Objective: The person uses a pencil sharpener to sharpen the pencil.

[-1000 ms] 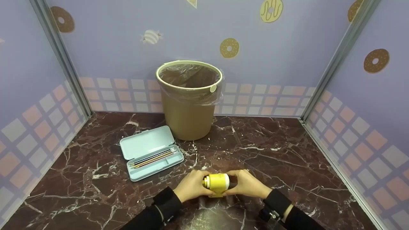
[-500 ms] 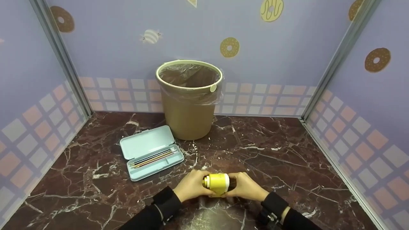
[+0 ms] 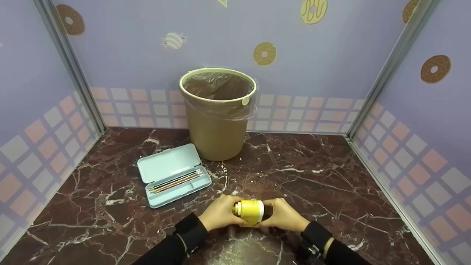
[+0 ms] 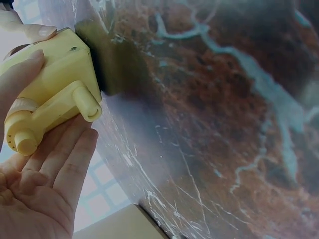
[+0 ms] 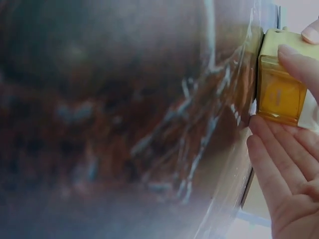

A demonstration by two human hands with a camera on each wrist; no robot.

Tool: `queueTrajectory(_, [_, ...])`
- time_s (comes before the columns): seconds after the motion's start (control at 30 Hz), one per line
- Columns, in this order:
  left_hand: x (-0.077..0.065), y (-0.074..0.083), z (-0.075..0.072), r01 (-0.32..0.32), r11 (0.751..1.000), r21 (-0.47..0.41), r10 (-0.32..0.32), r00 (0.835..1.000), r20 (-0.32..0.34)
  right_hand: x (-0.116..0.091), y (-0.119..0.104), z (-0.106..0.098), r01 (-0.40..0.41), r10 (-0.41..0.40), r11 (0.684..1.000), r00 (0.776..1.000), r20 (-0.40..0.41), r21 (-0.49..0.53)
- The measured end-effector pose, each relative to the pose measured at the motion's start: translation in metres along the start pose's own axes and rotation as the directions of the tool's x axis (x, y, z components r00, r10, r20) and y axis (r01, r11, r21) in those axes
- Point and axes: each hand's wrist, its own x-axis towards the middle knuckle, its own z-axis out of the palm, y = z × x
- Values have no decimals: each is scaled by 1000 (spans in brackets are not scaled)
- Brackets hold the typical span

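Both hands hold a yellow hand-crank pencil sharpener [image 3: 250, 211] low over the marble-patterned table, near its front. My left hand [image 3: 220, 213] grips the crank side, thumb on the near face and fingers on the far side. The left wrist view shows the sharpener's bent crank handle [image 4: 57, 107] with its knob. My right hand [image 3: 285, 216] grips the opposite end. In the right wrist view an amber see-through shavings drawer [image 5: 281, 94] shows between that thumb and the fingers. The two thumbs lie close together on the sharpener body.
A light blue pencil case [image 3: 169, 163] lies open left of the hands, with several pencils [image 3: 176, 183] in it. Behind it stands a tan waste bin [image 3: 217, 134] lined with a clear bag. Patterned walls [image 3: 301, 66] enclose the table [image 3: 312, 184] at the back and sides.
The right wrist has shifted slightly left. Both hands keep their grip on the pencil sharpener, and it stays in nearly the same place.
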Motion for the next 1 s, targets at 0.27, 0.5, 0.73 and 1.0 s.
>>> queueTrajectory(0.27, [0,2,-1,-4,1000,4,4,1000,10,-2,3,0,32,-32,999,999,-19,-11])
queueTrajectory(0.5, [-1,3,-2,-16,1000,5,16,1000,15,-3,6,0,38,-37,999,999,-17,16])
queueTrajectory(0.73, [-3,0,-1,-26,1000,16,26,999,19,-5,6,-1,22,-23,997,1000,16,75])
queueTrajectory(1.0, [-3,-1,-2,-17,1000,16,17,1000,22,-7,8,-4,15,-20,992,999,43,125])
